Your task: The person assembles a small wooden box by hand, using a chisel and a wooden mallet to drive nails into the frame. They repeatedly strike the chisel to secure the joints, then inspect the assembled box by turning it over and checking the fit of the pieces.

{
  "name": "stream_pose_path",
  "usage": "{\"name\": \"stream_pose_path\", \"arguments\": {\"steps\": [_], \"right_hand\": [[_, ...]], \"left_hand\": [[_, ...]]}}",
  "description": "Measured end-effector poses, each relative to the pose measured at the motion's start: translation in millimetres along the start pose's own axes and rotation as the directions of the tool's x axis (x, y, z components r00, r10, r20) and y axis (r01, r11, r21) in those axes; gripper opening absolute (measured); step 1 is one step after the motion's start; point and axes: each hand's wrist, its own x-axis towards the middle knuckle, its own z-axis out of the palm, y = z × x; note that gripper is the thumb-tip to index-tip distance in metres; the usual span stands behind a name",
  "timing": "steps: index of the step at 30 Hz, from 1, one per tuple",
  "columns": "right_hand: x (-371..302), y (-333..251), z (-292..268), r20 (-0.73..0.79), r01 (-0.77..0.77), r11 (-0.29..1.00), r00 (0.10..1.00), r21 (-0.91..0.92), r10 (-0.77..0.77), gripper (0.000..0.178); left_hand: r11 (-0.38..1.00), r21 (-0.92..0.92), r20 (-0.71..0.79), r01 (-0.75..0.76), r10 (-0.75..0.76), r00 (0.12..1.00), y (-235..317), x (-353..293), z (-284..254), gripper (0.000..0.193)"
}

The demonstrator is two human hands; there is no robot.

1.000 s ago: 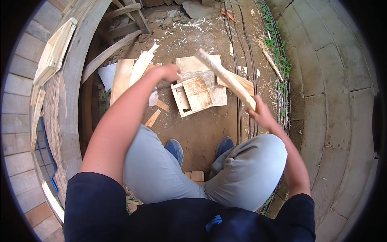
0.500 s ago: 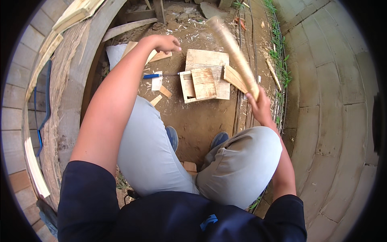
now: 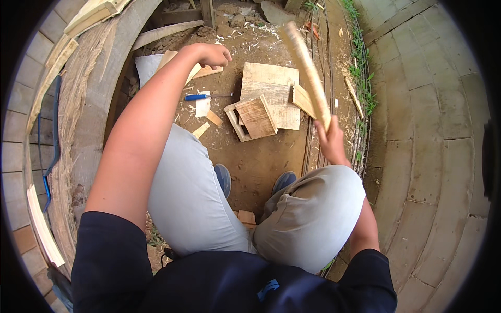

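Observation:
My right hand (image 3: 332, 140) is closed round the lower end of a long wooden stick (image 3: 307, 68), which slants up and away to the left. My left hand (image 3: 213, 54) hangs in the air over the far side of the ground, fingers loosely bent and apart, with nothing seen in it. Between the hands, a small wooden box (image 3: 235, 121) with a loose-looking panel (image 3: 257, 118) on top lies askew, partly on a flat board (image 3: 269, 78). A narrow wood piece (image 3: 302, 101) lies at that board's right edge, partly behind the stick.
A blue-handled screwdriver (image 3: 196, 97) lies left of the box, across a pale flat scrap (image 3: 203, 108). Small wood offcuts (image 3: 214, 118) and shavings litter the dirt. A thick timber (image 3: 99, 99) runs along the left; thin rods (image 3: 330, 62) and a block wall (image 3: 433, 115) are on the right.
The small box has turned and shifted left on the board, its panel tilting with it. The stick's upper end has swung slightly right. My left hand has drawn back slightly to the left.

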Motion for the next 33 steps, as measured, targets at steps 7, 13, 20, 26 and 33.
{"name": "stream_pose_path", "arguments": {"steps": [7, 13, 20, 26, 33], "right_hand": [[-23, 10, 1, -0.13, 0.049, 0.999, 0.99, 0.002, -0.048, 0.032], [-61, 71, 44, -0.013, -0.171, 0.985, 0.985, -0.003, 0.171, 0.036], [-68, 96, 73, 0.041, -0.291, 0.957, 0.956, 0.018, 0.29, 0.04], [-37, 88, 63, 0.091, -0.224, 0.972, 0.972, 0.072, 0.218, 0.04], [-22, 94, 58, 0.12, -0.197, 0.98, 0.973, -0.01, 0.197, 0.035]], "left_hand": [[0.97, 0.225, 0.213, -0.094, 0.045, 0.976, -6, 30, 39, 0.068], [0.893, 0.432, 0.329, -0.131, -0.021, 0.944, 28, 32, 91, 0.08], [0.924, 0.293, 0.256, -0.244, 0.17, 0.952, 17, 69, 147, 0.082], [0.937, 0.087, 0.21, -0.339, 0.316, 0.925, 7, 77, 145, 0.054], [0.958, 0.122, 0.235, -0.26, 0.226, 0.945, 54, 52, 93, 0.054]]}}
